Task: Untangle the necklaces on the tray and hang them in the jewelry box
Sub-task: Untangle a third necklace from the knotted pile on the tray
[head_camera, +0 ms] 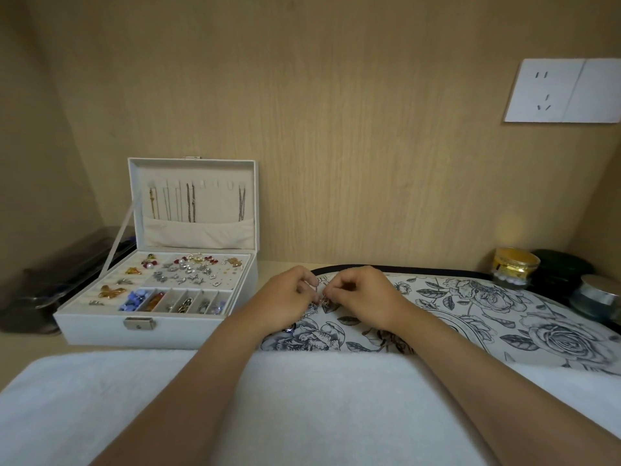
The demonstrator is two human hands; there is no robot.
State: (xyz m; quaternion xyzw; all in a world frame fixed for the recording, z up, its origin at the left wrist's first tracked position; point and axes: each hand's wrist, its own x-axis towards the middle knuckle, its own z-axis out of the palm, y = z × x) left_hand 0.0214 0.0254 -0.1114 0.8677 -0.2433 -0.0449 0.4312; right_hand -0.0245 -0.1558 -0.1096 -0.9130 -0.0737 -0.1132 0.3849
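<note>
A white towel (302, 398) fills the foreground, and both forearms cross it toward the back of the desk. Behind it lies the floral-printed tray (504, 314), its near edge touching the towel. To the left stands the white jewelry box (161, 327), with its lid upright. Several chains (191, 203) already hang from the lid's hooks, and a few hooks look free.

The left hand (285, 297) and right hand (363, 297) meet over the tray's left end, fingertips nearly touching. Each has its fingers curled in a pinch on the tangled necklaces (319, 302), a small silvery clump that hangs between them and trails down onto the tray.

Untangling appears to be the step in hand, with no strand yet clearly free. The next move probably calls for easing one loop out of the knot with small, light pulls, since hard tugging could tighten it.
</note>
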